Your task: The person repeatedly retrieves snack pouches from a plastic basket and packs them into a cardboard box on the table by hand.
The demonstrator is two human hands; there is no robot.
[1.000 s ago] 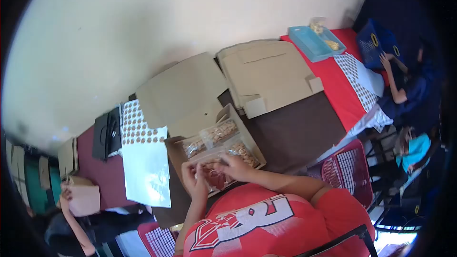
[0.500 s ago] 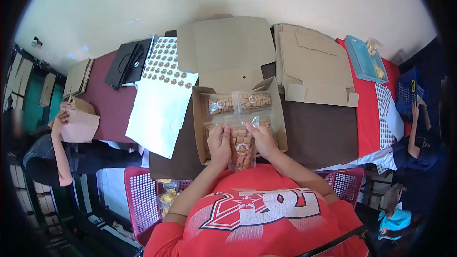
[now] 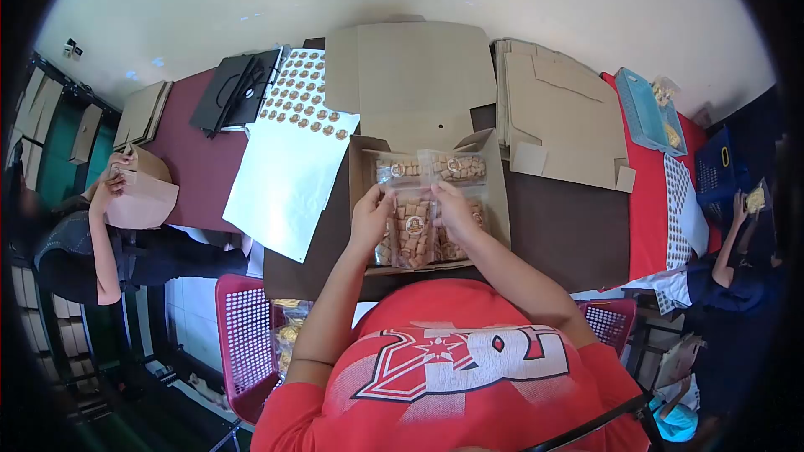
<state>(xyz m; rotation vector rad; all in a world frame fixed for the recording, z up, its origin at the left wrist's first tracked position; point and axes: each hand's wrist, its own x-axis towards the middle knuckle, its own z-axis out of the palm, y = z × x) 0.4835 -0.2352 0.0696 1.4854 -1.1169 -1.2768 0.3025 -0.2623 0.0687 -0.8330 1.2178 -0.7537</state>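
Inside the near half of the open carton (image 3: 500, 201), the clear pouch (image 3: 413, 226) hangs or lies flat, its round label facing up and its top edge towards the far side. Thumb and fingers of my left hand (image 3: 369, 213) are pinched on its left top corner, and my right hand (image 3: 456, 211) has the right one just as narrowly. I judge that I am settling it among its neighbours; whether its base bears on what is below, I cannot tell. What this calls for, I think, is an even pinch and level corners, so that the thin film does not fold under. Two more pouches (image 3: 456, 166) lie side by side along the far wall of the carton, and others show partly at either side of mine. Under the carton runs a dark brown cloth (image 3: 569, 234), with a sticker sheet (image 3: 297, 88) to the far left and flattened cardboard (image 3: 561, 109) to the right. Farther right, a blue tray (image 3: 645, 113) sits on red cloth (image 3: 649, 234). A pale wall (image 3: 251, 0) closes off the far side. At the left edge another person's hands (image 3: 107, 184) hold a brown paper bag (image 3: 142, 197).
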